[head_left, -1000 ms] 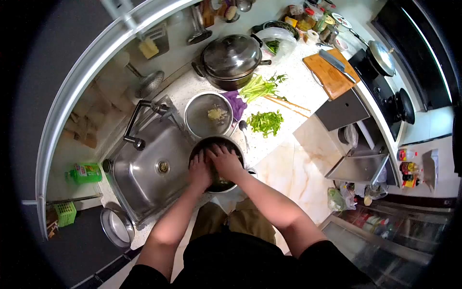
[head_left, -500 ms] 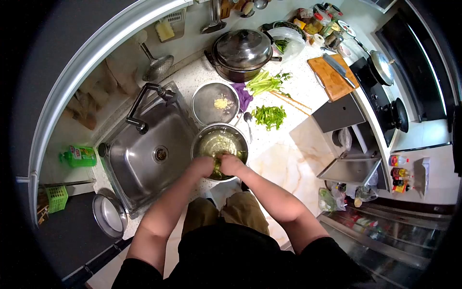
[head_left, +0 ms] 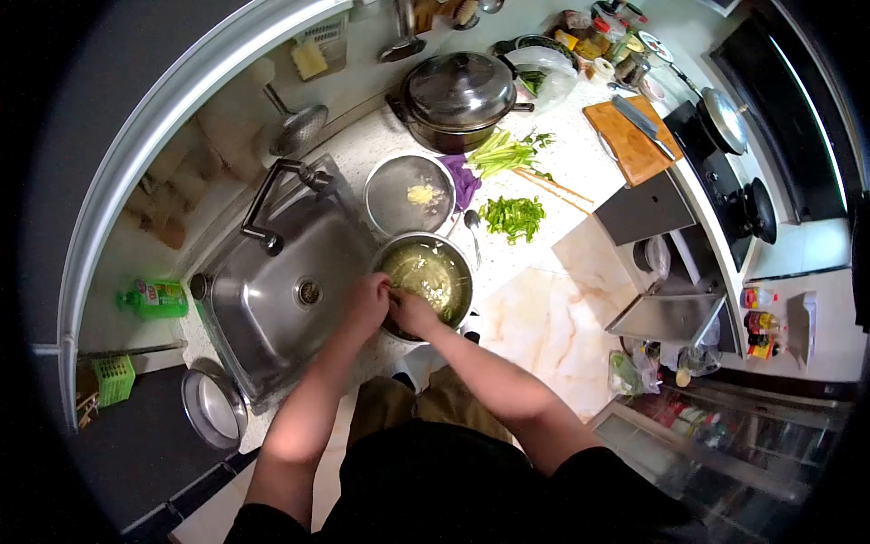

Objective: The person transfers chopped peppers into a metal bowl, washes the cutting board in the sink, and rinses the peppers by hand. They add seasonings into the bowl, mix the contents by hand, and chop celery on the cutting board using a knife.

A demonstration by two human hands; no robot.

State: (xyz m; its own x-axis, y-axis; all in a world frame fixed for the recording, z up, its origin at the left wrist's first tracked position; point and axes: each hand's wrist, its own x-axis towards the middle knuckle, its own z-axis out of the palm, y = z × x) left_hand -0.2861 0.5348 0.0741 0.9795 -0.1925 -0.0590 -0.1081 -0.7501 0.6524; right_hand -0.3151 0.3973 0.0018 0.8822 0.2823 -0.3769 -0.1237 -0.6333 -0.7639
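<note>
A metal pot (head_left: 435,276) with yellowish-green liquid and pale bits stands at the counter's front edge, right of the sink. My left hand (head_left: 372,297) is closed at the pot's left rim. Beside it my right hand (head_left: 410,311) is closed over the pot's lower left part, its fingers close to the left hand's. What they pinch is too small to make out. Behind the pot, a round metal lid or tray (head_left: 408,193) bears chopped pale bits. Chopped greens (head_left: 513,218) and a spoon (head_left: 474,231) lie to the right.
The sink (head_left: 281,299) with its faucet (head_left: 263,218) is on the left. Farther back are a lidded dark pot (head_left: 458,95), leafy stalks (head_left: 503,154), chopsticks (head_left: 557,188), a purple cloth (head_left: 462,181) and a knife (head_left: 642,122) on a cutting board (head_left: 627,140). A basin (head_left: 215,408) stands lower left.
Both hands were spread deep inside the pot, then drew together at its near side. Now they have risen to its left rim, and more of the liquid shows.
</note>
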